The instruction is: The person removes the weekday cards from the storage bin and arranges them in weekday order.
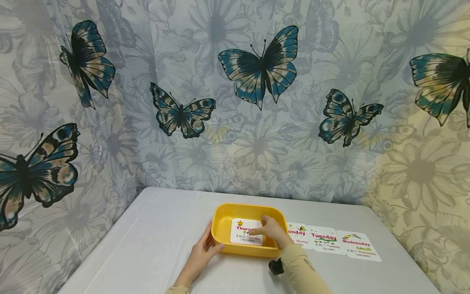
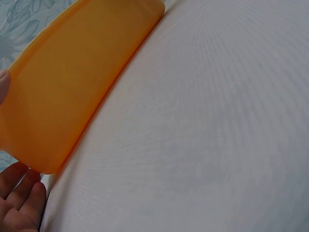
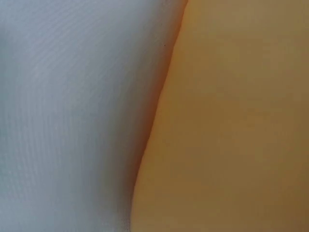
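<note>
In the head view a yellow plastic bin sits on the white table. My left hand holds its left front corner, thumb at the front rim and fingers along the outer left side. The left wrist view shows the bin's front wall between the thumb and the fingers. My right hand reaches inside over the right front rim. Its thumb lies over a white Thursday card, with the forefinger at the card's right edge, pinching it. The right wrist view holds only the bin's wall and tablecloth.
Right of the bin, a Monday card, a Tuesday card and a Wednesday card lie in a row, Monday partly hidden by the bin. A black object shows by the right wrist. Butterfly-patterned cloth hangs behind the table.
</note>
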The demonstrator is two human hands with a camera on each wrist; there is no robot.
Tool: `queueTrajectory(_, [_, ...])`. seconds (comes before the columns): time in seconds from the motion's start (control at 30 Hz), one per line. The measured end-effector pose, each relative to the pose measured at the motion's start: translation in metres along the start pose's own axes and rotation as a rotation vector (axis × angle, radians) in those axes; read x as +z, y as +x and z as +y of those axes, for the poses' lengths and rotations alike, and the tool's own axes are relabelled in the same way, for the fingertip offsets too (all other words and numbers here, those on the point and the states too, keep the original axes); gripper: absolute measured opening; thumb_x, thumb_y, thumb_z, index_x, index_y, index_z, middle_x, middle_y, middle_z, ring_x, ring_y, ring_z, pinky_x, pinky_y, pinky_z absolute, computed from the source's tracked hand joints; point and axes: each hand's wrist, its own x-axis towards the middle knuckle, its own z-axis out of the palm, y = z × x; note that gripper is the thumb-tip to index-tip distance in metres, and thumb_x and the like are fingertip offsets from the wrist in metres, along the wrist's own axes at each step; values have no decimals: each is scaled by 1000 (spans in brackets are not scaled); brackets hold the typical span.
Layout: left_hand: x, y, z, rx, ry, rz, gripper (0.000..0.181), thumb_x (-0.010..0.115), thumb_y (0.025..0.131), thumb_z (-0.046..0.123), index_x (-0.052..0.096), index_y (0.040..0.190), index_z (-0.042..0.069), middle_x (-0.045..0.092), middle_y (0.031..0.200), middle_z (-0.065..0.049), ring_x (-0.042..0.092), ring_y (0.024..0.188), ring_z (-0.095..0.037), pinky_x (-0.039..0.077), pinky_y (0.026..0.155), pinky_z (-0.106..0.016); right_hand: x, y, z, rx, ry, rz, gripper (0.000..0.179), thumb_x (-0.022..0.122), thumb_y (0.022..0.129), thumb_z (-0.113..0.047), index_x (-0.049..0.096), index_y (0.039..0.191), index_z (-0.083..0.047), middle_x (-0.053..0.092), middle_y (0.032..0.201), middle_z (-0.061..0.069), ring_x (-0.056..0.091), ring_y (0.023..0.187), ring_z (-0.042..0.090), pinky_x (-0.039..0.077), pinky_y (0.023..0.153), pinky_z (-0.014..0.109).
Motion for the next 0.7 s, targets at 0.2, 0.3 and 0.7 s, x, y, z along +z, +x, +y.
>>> queueTrajectory(0.2, [1,0,-1,-4,0,0,82,69,85,24,19,148,8,32,144,-20,34,129,-33,30,105,-44,2,3,2,-14,-64,19,87,85,66,-25,42,128,17,49,124,31,45,115,40,35,101,52])
queueTrajectory(0.3, [1,0,0,-6,2,1,81,68,85,23,20,148,8,32,144,-20,34,129,-33,30,105,-44,2,4,2,-31,-98,25,81,86,65,-24,47,123,16,54,117,28,49,107,37,39,98,50])
queueTrajectory(0.7, [0,0,1,4,4,-2,81,68,85,23,19,148,8,32,144,-20,34,129,-33,30,105,-43,4,6,3,-49,-213,50,48,86,63,-25,54,85,3,41,74,7,41,71,22,31,59,28])
